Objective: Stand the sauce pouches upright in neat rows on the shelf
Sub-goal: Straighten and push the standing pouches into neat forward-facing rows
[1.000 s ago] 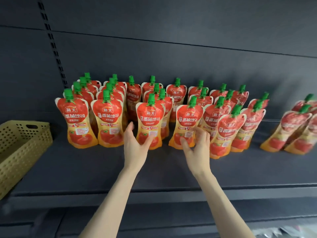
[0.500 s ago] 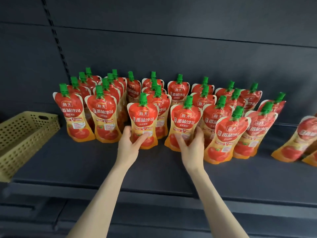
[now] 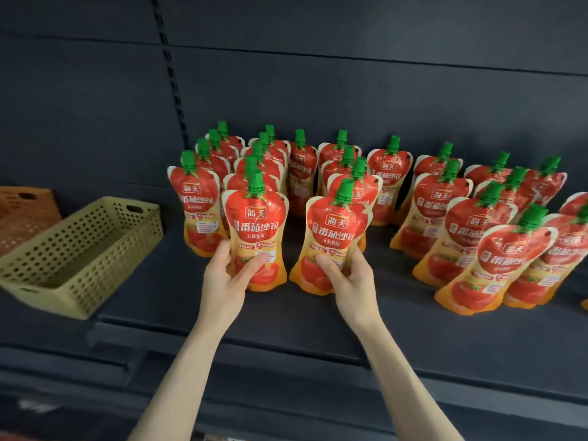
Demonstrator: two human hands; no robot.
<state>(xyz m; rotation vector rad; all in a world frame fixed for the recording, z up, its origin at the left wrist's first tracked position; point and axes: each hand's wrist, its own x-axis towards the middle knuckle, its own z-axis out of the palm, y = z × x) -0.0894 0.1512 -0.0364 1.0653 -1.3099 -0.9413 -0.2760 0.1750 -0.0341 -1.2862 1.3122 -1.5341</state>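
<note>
Left hand (image 3: 224, 276) grips red green-capped sauce pouch (image 3: 256, 232), right hand (image 3: 350, 278) grips second pouch (image 3: 332, 246); both held low, bases on dark shelf (image 3: 286, 316), likely squaring front row.

The brown basket (image 3: 24, 213), far left, and rightmost pouches (image 3: 576, 204) run off the edges. Back-row pouches (image 3: 235, 144) show mostly caps (image 3: 222, 128). The left hand (image 3: 222, 281) covers part of the left near pouch (image 3: 254, 224), the right hand (image 3: 351, 280) part of the right near pouch (image 3: 337, 229).

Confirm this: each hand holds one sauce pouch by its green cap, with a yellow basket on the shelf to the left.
No. In the head view the left hand holds one pouch and the right hand another by the lower body, not the green cap. The yellow basket is on the left.
</note>
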